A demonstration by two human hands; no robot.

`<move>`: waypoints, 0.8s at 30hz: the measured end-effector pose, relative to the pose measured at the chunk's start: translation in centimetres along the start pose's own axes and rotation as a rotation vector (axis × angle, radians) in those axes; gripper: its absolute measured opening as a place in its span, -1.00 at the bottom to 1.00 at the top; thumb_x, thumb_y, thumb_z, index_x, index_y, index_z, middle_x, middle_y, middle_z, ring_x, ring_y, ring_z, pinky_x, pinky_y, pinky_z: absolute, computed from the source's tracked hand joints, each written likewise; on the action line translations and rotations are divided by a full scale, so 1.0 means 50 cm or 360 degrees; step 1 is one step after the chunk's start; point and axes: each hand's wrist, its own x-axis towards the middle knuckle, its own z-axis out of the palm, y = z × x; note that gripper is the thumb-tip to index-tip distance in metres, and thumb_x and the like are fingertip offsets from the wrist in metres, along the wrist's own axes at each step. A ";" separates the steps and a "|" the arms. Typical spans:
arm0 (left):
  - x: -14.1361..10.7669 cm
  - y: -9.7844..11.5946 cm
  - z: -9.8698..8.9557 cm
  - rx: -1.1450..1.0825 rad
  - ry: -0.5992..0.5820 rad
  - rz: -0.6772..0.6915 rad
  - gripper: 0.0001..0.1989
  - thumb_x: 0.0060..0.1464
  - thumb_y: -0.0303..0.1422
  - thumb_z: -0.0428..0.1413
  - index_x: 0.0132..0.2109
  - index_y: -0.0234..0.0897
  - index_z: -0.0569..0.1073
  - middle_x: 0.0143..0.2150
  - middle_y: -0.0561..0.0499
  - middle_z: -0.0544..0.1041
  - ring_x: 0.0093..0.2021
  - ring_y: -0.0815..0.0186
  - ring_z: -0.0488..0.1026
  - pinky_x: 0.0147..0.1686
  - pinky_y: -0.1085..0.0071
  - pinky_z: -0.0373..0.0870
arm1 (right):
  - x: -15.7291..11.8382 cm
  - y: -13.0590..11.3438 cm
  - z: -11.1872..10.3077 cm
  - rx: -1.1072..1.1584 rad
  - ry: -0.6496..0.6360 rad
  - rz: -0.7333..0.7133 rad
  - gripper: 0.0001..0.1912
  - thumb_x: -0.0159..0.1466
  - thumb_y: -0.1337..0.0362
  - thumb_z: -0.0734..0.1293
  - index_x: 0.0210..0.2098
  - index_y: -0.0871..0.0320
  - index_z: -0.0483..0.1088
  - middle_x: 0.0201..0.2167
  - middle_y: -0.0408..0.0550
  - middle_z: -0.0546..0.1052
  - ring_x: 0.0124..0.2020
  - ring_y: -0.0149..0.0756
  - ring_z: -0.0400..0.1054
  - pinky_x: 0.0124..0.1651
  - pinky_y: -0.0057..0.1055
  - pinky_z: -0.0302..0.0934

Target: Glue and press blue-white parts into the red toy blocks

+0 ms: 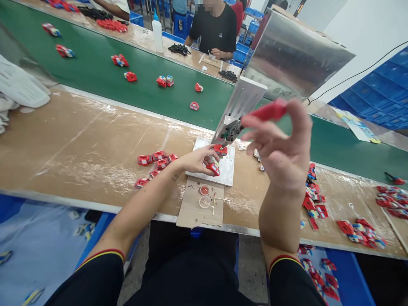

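My left hand is closed round a small red toy car, just over the white base plate of a bench press. Its fingertips also touch a second red toy piece, which sits right under the tip of the press head. Raised on the right and blurred by motion, my right hand has its fingers hooked on the red lever handle of the press.
Several red toy cars lie left of the press, with more piles at right. A cardboard sheet bears small round dishes and sticks. Behind runs a green conveyor belt with scattered toys; a person sits beyond it.
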 end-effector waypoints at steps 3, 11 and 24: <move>0.010 -0.013 0.006 -0.0029 0.0078 -0.0009 -0.58 -0.12 -0.34 0.48 -0.07 -0.30 0.64 0.34 -0.27 0.38 -0.37 0.48 0.53 -0.22 0.30 0.67 | 0.084 -0.001 -0.019 0.0027 0.0065 -0.0039 -0.28 0.34 -0.31 0.16 0.20 0.05 0.50 0.27 -0.17 0.59 0.11 -0.33 0.60 -0.15 -0.45 0.42; -0.016 -0.015 0.013 -0.0137 0.0076 0.0020 -0.58 -0.09 -0.35 0.47 -0.04 -0.29 0.63 0.35 -0.26 0.35 -0.20 0.37 0.61 -0.03 0.20 0.69 | 0.022 0.126 -0.013 -0.0301 0.0495 -0.0084 -0.49 0.50 -0.10 0.32 0.34 -0.08 0.37 0.26 -0.01 0.53 0.14 -0.18 0.55 -0.05 -0.27 0.55; -0.086 0.107 0.100 -0.0563 0.0065 0.0060 -0.53 -0.10 -0.42 0.52 0.01 -0.22 0.68 0.48 -0.29 0.32 -0.09 0.23 0.69 -0.06 0.29 0.71 | -0.264 0.184 0.130 0.0834 0.0331 0.0751 -0.42 0.27 -0.21 0.51 0.12 -0.04 0.46 0.03 0.01 0.65 -0.03 -0.12 0.60 0.00 -0.17 0.56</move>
